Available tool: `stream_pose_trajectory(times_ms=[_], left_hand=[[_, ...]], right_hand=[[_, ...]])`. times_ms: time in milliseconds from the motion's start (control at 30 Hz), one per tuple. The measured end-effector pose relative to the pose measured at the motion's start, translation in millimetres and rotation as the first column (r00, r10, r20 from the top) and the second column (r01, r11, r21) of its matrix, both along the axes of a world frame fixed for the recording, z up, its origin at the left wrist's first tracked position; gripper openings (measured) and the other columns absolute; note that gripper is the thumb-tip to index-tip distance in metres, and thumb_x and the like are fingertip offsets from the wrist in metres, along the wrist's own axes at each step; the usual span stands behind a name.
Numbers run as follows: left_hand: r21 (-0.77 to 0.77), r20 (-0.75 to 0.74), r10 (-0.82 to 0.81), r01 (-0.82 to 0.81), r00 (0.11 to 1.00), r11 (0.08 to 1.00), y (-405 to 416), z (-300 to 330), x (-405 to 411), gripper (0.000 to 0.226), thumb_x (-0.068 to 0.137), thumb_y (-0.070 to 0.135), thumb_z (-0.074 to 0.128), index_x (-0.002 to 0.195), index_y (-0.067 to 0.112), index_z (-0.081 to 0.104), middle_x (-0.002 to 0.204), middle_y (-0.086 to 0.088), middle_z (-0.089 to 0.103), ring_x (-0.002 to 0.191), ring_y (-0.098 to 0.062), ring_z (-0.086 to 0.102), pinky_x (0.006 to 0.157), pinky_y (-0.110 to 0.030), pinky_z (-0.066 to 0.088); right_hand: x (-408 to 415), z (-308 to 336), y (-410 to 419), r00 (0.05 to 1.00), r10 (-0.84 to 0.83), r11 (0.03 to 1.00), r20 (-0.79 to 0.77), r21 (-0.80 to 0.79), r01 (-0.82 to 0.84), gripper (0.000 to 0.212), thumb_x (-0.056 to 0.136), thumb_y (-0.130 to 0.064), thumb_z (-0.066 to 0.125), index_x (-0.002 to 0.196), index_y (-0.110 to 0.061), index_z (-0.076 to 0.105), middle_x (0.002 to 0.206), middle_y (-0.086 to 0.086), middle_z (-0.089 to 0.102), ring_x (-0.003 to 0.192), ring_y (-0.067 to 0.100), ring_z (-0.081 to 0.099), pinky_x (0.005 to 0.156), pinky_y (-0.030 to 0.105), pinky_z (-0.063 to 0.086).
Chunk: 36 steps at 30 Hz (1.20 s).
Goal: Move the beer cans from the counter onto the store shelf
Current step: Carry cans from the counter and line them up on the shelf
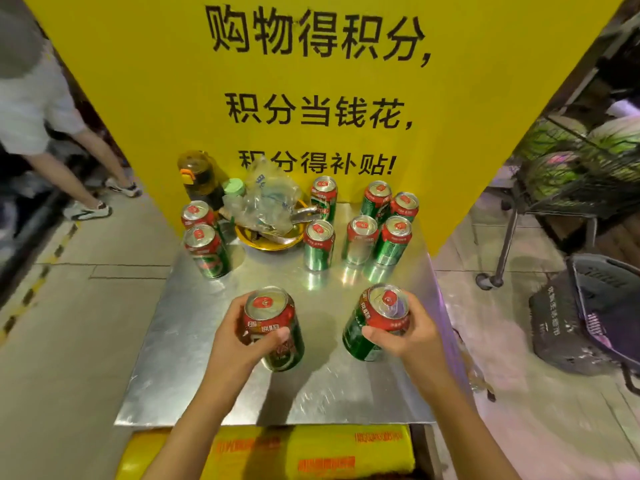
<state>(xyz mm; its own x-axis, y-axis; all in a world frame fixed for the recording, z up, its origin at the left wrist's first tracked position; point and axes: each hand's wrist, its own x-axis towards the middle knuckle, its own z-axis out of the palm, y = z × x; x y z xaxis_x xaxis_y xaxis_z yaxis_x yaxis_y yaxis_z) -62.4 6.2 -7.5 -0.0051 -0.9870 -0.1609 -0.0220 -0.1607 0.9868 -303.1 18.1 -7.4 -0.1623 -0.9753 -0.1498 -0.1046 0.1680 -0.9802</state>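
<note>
We hold a beer can in each hand above the near half of the metal counter (194, 386). Our left hand (239, 344) wraps around the left can (272, 327), thumb across its front, and the can leans slightly. Our right hand (405, 337) grips the right can (375, 323) from its right side, thumb pressed on the red band, and this can tilts toward the left. We cannot tell whether either can touches the counter.

Farther back on the counter stand eight more cans: a pair (202, 237) at the left edge, and six (363, 223) grouped at the right, close to the yellow sign (138, 81) behind the counter. Between those groups sits a yellow bowl (270, 242) holding a crumpled plastic bag (270, 199), with a brown bottle (199, 176) behind it.
</note>
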Motion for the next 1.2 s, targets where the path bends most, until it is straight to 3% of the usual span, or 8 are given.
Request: stream_pose_trajectory(times_ms=[100,267,367,567,733,867,1067,1200], left_hand=[[-0.029,-0.032,0.127,-0.128,0.991,0.991,44.9,17.9,27.2,0.069,0.040,0.043,0.076,0.105,0.034,0.057,0.096,0.013,0.070,0.089,0.001,0.064,0.067,-0.012,0.050],[-0.071,-0.021,0.332,-0.333,0.943,0.940,122.9,37.5,71.7,0.087,0.030,0.057,0.084,0.108,0.029,0.059,0.097,0.012,0.071,0.090,-0.004,0.066,0.069,-0.016,0.053],[-0.055,-0.044,0.497,-0.499,0.866,0.865,173.1,41.0,106.1,0.069,0.041,0.051,0.079,0.104,0.029,0.061,0.096,0.007,0.072,0.094,-0.013,0.066,0.074,-0.023,0.050],[-0.068,-0.063,0.732,-0.734,0.679,0.675,242.0,56.6,165.0,0.066,0.036,0.052,0.075,0.098,0.034,0.060,0.090,0.012,0.072,0.090,-0.008,0.065,0.073,-0.025,0.047],[-0.042,-0.050,0.840,-0.841,0.541,0.539,276.7,54.9,215.8,0.091,0.021,0.072,0.078,0.101,0.034,0.059,0.096,0.009,0.071,0.091,-0.007,0.066,0.073,-0.023,0.048],[-0.021,-0.025,0.878,-0.878,0.478,0.478,301.5,54.1,277.9,0.072,0.036,0.056,0.075,0.102,0.038,0.055,0.103,0.012,0.065,0.096,-0.006,0.061,0.071,-0.020,0.045],[-0.042,-0.039,0.941,-0.941,0.337,0.336,337.7,61.9,387.9,0.063,0.039,0.051,0.073,0.098,0.040,0.055,0.097,0.014,0.066,0.092,-0.003,0.060,0.069,-0.020,0.044],[-0.066,-0.030,0.964,-0.963,0.264,0.261,354.9,69.1,458.4,0.064,0.045,0.045,0.080,0.104,0.040,0.055,0.104,0.011,0.065,0.099,-0.008,0.060,0.074,-0.026,0.045]], right_hand=[[29.3,11.4,11.2,0.986,0.154,0.988,0.068,-0.028,-0.153,0.060,0.056,-0.001,0.086,0.101,-0.028,0.056,0.098,-0.008,0.066,0.089,0.004,0.062,0.070,0.014,0.051],[88.6,23.4,31.4,0.913,0.383,0.923,0.138,-0.094,-0.373,0.070,0.037,-0.037,0.083,0.103,-0.026,0.060,0.094,-0.009,0.070,0.088,0.003,0.065,0.071,0.017,0.051],[128.2,29.5,51.9,0.839,0.526,0.850,0.137,-0.123,-0.512,0.072,0.039,-0.039,0.081,0.107,-0.026,0.061,0.098,-0.008,0.070,0.090,0.005,0.065,0.072,0.018,0.052],[202.8,38.4,71.5,0.669,0.736,0.677,0.107,-0.110,-0.728,0.070,0.041,-0.038,0.081,0.107,-0.026,0.062,0.101,-0.005,0.070,0.092,0.010,0.066,0.072,0.022,0.053],[281.2,36.4,72.0,0.567,0.820,0.572,0.080,-0.080,-0.816,0.072,0.042,-0.039,0.081,0.111,-0.028,0.061,0.104,-0.002,0.070,0.097,0.015,0.066,0.082,0.031,0.054],[368.1,33.1,81.2,0.478,0.873,0.485,0.095,-0.059,-0.873,0.068,0.041,-0.040,0.082,0.104,-0.040,0.058,0.099,-0.018,0.068,0.097,0.007,0.062,0.077,0.024,0.050],[501.9,38.9,101.3,0.383,0.920,0.390,0.086,-0.073,-0.918,0.072,0.036,-0.047,0.077,0.104,-0.040,0.056,0.105,-0.013,0.064,0.099,0.006,0.060,0.073,0.020,0.047],[578.9,42.6,107.5,0.352,0.932,0.360,0.088,-0.095,-0.928,0.079,0.035,-0.050,0.075,0.111,-0.037,0.055,0.107,-0.010,0.065,0.099,0.006,0.059,0.073,0.020,0.046]])
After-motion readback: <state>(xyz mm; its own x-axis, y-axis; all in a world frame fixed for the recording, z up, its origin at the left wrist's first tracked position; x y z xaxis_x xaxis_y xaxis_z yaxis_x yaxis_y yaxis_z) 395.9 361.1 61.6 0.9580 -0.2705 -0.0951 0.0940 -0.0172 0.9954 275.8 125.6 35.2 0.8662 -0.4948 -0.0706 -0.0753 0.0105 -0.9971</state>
